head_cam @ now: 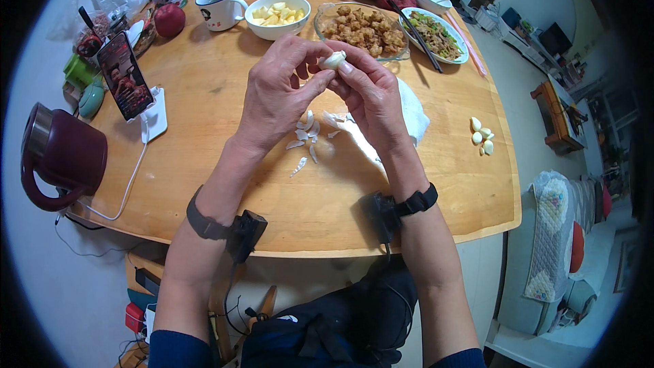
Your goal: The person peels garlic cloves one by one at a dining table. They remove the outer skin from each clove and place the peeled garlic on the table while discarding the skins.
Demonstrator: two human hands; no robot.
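Observation:
Above the middle of the wooden table, a whitish piece of garlic (333, 61) is pinched between the fingertips of both hands. My left hand (286, 87) grips it from the left, and my right hand (370, 89) holds it from the right with thumb and fingers. Below them, papery garlic skins (306, 133) lie scattered on the wood. A white cloth (413, 112) shows partly behind my right hand and wrist. Several peeled garlic cloves (483, 137) sit in a small group near the table's right edge.
Along the back stand a mug (217, 7), a bowl of cut yellowish pieces (277, 18), a glass dish of fried pieces (360, 30) and a plate of stir-fry (434, 36) with dark chopsticks (416, 36). At left are a propped phone (125, 76) and a purple kettle (71, 151).

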